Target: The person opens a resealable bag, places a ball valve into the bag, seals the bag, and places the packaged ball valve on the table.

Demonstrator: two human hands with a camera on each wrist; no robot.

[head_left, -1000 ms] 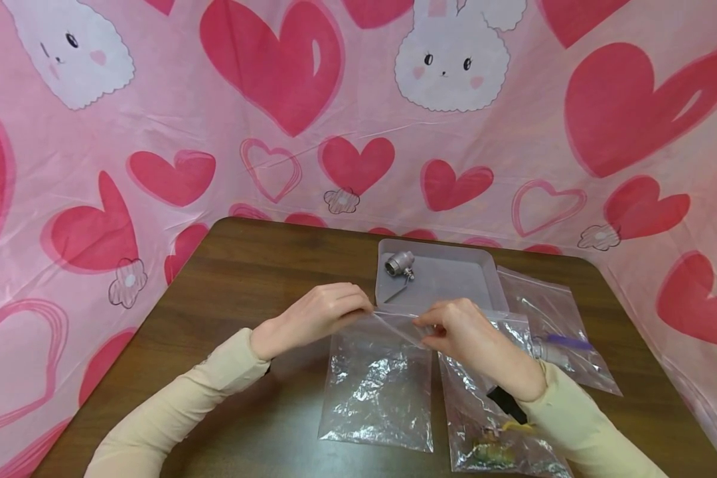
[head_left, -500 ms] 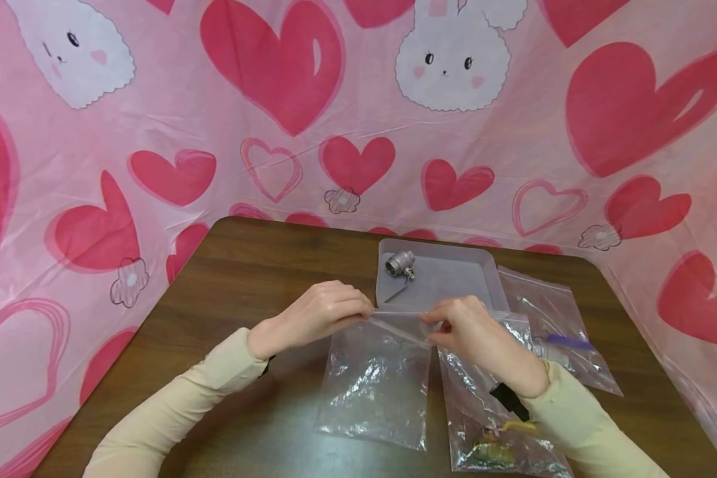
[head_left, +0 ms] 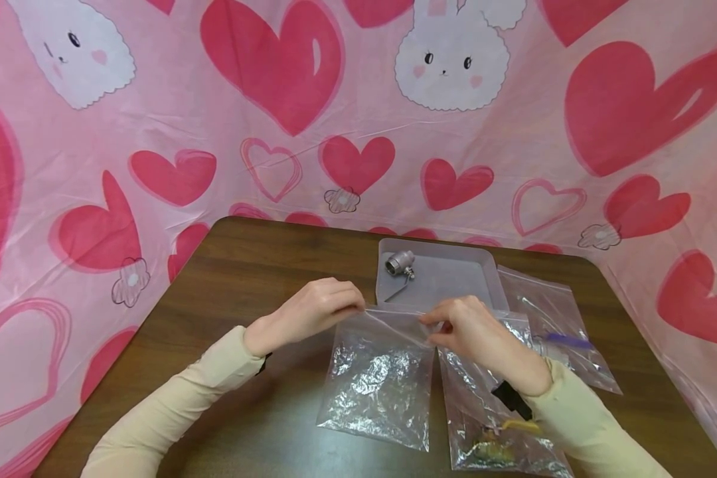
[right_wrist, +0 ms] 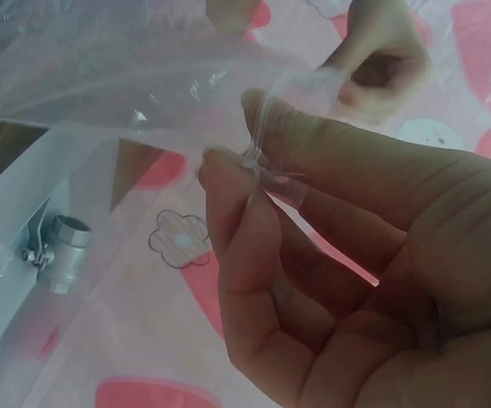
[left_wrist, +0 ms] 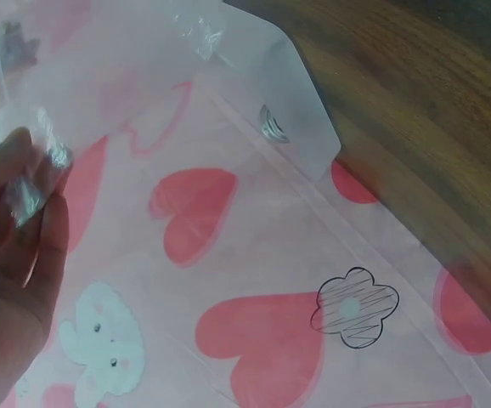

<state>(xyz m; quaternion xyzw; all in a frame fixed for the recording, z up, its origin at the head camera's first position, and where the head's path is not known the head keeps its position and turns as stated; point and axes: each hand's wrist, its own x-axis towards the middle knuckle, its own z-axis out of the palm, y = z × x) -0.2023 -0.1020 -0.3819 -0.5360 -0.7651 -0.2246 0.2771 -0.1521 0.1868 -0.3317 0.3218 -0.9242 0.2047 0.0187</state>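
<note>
A clear zip bag (head_left: 376, 392) hangs over the table between both hands, with nothing visible inside it. My left hand (head_left: 313, 312) pinches its top edge at the left corner. At the right end of the zip, my right hand (head_left: 475, 335) pinches the edge between thumb and fingers, as the right wrist view shows up close. The left wrist view has the left hand (left_wrist: 16, 246) gripping crumpled film at the picture's left side. Between the hands the mouth of the bag shows as two slightly parted edges.
Behind the bag, a pale plastic tray (head_left: 448, 272) holds a metal ball valve (head_left: 400, 263) with a lever. Partly under the right forearm lies a zip bag (head_left: 472, 398) with a yellow-green item. Another zip bag (head_left: 550, 305) with a purple item lies farther right.
The left hand has shifted slightly left and up, with its corner of the bag. The right hand has moved a little right. The bag's film has flexed and its shine changed.
</note>
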